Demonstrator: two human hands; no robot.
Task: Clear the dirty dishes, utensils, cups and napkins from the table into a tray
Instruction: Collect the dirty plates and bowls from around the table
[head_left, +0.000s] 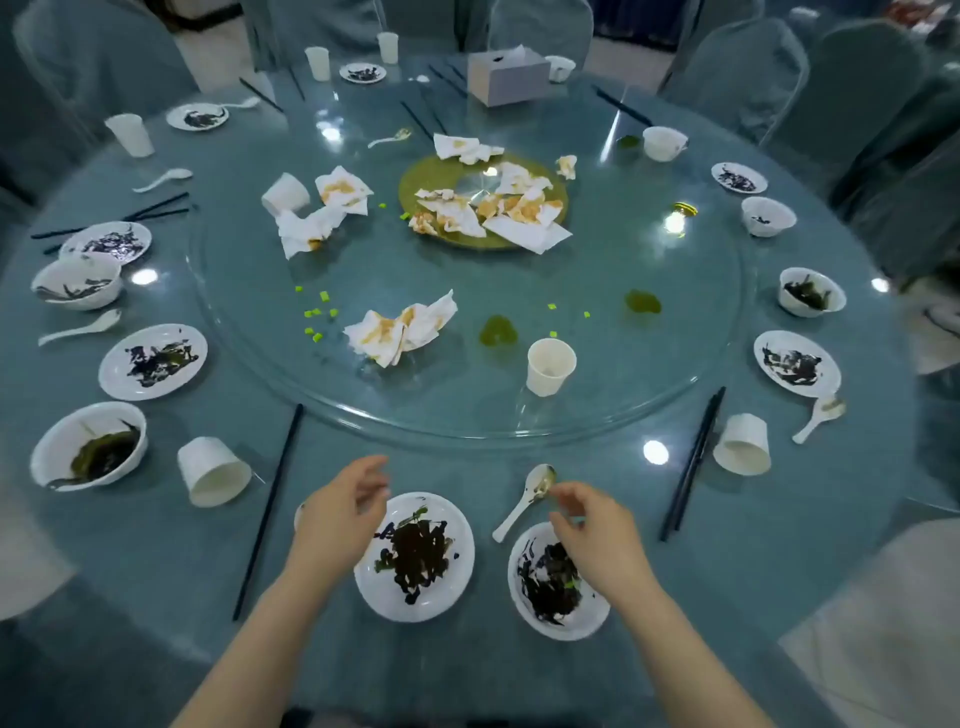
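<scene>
At the near table edge | left hand loose, holding nothing, hovers by the smeared plate | right hand fingers half-curled over the bowl, near the spoon, gripping nothing yet | guessing both are lining up a grab | no tray visible

Dim, bluish light, ceiling glare on glass (edges bulge, soft)

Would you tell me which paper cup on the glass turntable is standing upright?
The paper cup at the turntable's near right edge stands upright, mouth up; the other cup there lies tipped beside crumpled napkins.
</scene>
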